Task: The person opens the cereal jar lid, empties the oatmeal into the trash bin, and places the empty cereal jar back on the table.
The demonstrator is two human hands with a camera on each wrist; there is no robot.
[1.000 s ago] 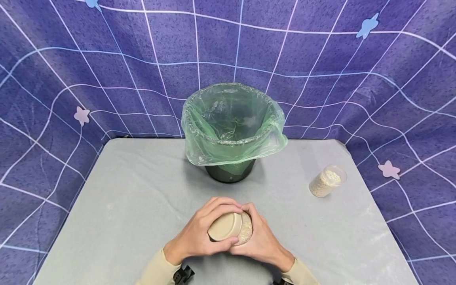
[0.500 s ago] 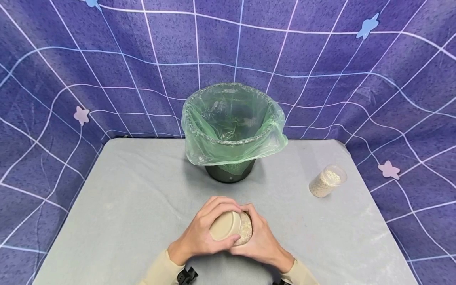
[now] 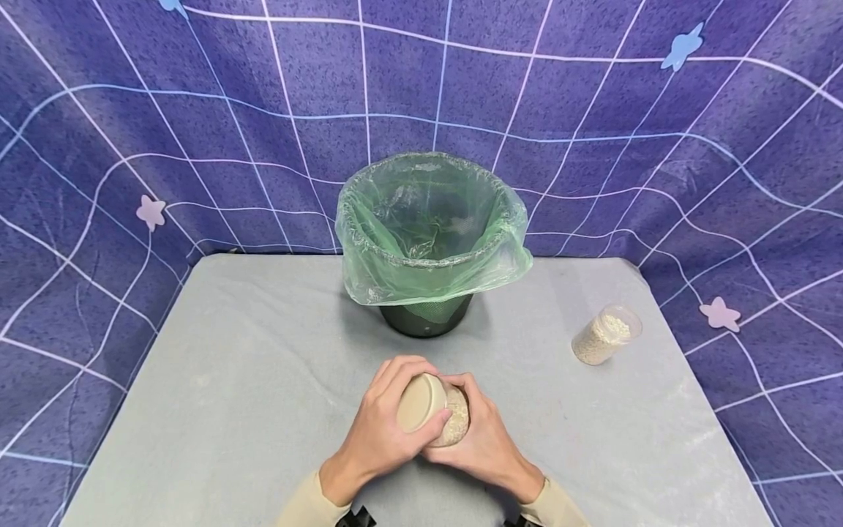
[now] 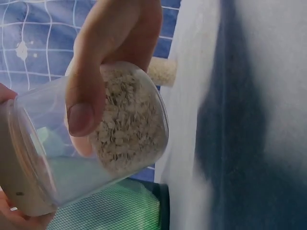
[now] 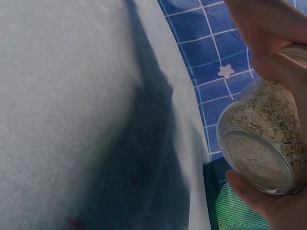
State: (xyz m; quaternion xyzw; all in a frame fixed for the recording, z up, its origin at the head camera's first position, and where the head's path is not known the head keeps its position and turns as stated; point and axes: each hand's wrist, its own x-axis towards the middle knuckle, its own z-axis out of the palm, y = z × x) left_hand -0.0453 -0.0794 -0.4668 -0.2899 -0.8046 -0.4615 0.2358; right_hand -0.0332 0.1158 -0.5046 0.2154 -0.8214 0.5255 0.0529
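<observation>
A clear plastic jar (image 3: 456,419), partly filled with pale flakes that look like oats, is tilted between both hands above the near part of the table. Its beige lid (image 3: 418,404) faces up and left in the head view. My left hand (image 3: 378,428) grips the lid, fingers around the far side and thumb along the near side. My right hand (image 3: 486,443) holds the jar's body. In the left wrist view the flakes (image 4: 129,124) lie toward the jar's bottom, and the lid (image 4: 21,163) sits on the mouth. The jar's base (image 5: 256,160) shows in the right wrist view.
A dark mesh bin (image 3: 424,318) with a green plastic liner (image 3: 428,282) folded over its rim stands at the back middle of the grey-covered table (image 3: 250,351). A second clear container (image 3: 596,348) of flakes stands at right. Blue gridded cloth (image 3: 296,80) encloses the table's back and sides.
My left hand has turned clockwise and shifted a little right and away, its forearm following. The lid has shifted right and slightly up in the view. The right hand has hardly moved.
</observation>
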